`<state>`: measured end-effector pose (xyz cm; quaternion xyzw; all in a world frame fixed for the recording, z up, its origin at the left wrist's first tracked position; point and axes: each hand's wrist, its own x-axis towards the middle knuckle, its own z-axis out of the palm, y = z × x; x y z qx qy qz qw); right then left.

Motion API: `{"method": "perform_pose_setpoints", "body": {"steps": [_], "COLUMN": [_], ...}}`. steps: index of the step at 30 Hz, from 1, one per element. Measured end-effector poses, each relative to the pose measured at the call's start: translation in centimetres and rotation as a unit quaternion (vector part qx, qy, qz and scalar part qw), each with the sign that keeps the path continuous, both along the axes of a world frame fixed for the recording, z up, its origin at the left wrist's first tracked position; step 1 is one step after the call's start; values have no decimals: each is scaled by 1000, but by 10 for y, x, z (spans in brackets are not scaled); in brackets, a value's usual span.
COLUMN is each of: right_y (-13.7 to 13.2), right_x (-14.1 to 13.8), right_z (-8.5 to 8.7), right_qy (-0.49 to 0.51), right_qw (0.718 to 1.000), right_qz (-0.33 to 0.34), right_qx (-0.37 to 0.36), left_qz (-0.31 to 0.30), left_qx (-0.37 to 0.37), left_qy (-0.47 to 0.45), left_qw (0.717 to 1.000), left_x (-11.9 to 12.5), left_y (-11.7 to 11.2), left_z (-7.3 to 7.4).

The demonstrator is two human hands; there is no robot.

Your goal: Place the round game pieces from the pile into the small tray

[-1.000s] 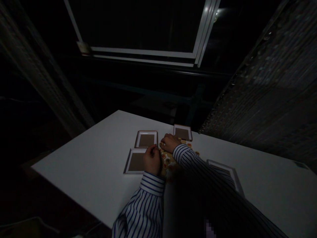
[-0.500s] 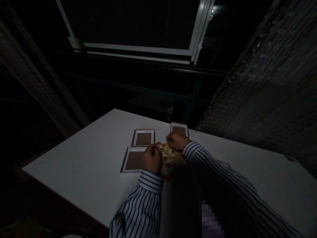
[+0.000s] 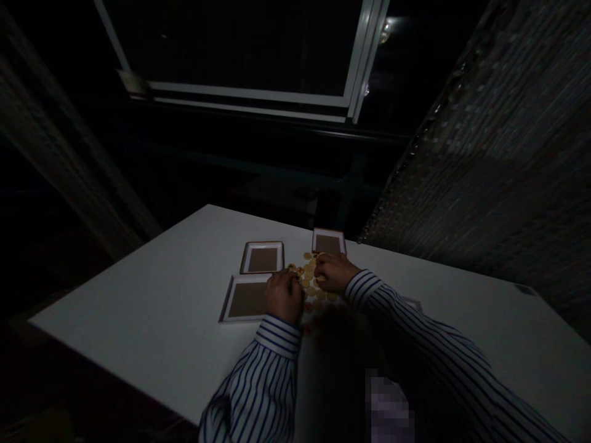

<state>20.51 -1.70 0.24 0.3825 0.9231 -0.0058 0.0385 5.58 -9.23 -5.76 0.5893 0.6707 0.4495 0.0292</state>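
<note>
A white table [image 3: 152,307] stands in a dark room. On it lies a small sheet or cloth with an orange and yellow pattern [image 3: 310,284], between my two hands. My left hand [image 3: 284,296] is closed, pinching its left edge. My right hand [image 3: 335,272] is curled with the fingers pressed on its far right part. Both arms are in blue-striped white sleeves.
Three square white frames with brown middles lie nearby: one [image 3: 262,257] at the back left, one [image 3: 245,299] beside my left hand, one [image 3: 328,242] behind my right hand. A window frame [image 3: 258,98] is behind the table. A dark curtain [image 3: 484,160] hangs on the right.
The patterned sheet was lifted and bunched between my hands half a second ago; now it lies flatter. My right hand has shifted slightly right and nearer. The camera has tilted a little.
</note>
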Motion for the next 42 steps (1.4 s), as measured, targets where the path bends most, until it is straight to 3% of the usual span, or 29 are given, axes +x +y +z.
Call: {"method": "perform_pose_setpoints", "body": {"steps": [15,20,25,30,35,39,42], "right_y": [2,-6,-20,-33,-43,-51,-57], "right_x": [-5,-4,-3,2,8,16,27], "right_z": [-6,8,25,33,37,40,43], "right_qy": [-8,16,37,63,106,121,135], "right_qw": [1000,999,999,996,990,989,988], "right_qz": [13,18,14,31,59,58,51], "right_qx": [14,27,33,58,69,60,57], "left_qz": [-12,-35,-60,-122,-176,-194,-191], "left_qx": [-2,18,17,-39,-46,-53,-62], "left_qy": [-7,-30,-110,-262,-373,-434,-446], "left_qw": [1000,999,992,957,910,878,872], "left_x": [1,2,5,13,20,21,21], "left_y": [1,2,2,-3,-8,-7,-9], "left_z": [-3,0,-1,7,19,14,11]}}
